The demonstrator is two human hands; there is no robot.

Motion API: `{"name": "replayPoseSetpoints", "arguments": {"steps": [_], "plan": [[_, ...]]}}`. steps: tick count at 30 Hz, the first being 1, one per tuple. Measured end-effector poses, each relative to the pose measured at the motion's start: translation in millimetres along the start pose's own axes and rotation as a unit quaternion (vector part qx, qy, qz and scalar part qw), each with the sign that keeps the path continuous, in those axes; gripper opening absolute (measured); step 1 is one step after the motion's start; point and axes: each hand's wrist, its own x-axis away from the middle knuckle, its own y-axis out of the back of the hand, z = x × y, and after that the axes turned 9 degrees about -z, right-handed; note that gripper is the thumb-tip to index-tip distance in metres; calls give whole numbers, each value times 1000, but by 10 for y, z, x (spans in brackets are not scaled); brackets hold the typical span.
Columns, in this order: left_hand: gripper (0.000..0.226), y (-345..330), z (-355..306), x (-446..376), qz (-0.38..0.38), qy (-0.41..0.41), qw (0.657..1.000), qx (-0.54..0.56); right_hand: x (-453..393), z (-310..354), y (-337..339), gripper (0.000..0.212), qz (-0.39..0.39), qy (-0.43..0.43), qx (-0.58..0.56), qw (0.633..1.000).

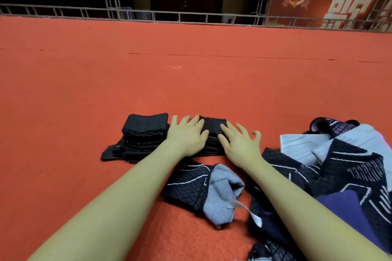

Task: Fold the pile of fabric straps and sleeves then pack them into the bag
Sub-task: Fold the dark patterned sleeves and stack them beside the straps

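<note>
Both hands lie flat with fingers spread, gripping nothing: the left hand (186, 133) and right hand (237, 140) press a folded black strap (213, 128) at twelve o'clock. Even downward pressure should set the crease squarely beside the folded stack (144, 131) at nine.
</note>
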Motion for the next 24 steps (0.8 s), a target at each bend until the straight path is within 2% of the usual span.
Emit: {"name": "replayPoseSetpoints", "arguments": {"steps": [4, 9, 14, 16, 19, 22, 24], "plan": [[58, 126, 2, 68, -5, -1, 1000, -16, -5, 8, 122, 49, 0, -3, 20, 1000], [58, 315, -13, 380, -93, -2, 995, 24, 191, 37, 343, 53, -82, -17, -40, 996], [53, 397, -166, 944, -105, -3, 993, 45, 650, 100, 481, 35, -120, 26, -105, 987], [54, 346, -260, 1206, -102, 4, 994, 49, 849, 145, 505, 31, -90, 38, -122, 988], [43, 206, -424, 1540, -64, 20, 996, 65, 1098, 187, 478, 33, -4, 34, -114, 993], [40, 94, -503, 1799, -40, 53, 989, 129, 1309, 169, 490, 47, 57, 35, -67, 996], [37, 51, -489, 1942, -50, 66, 984, 159, 1420, 155, 534, 51, 66, 61, -22, 996]]}}
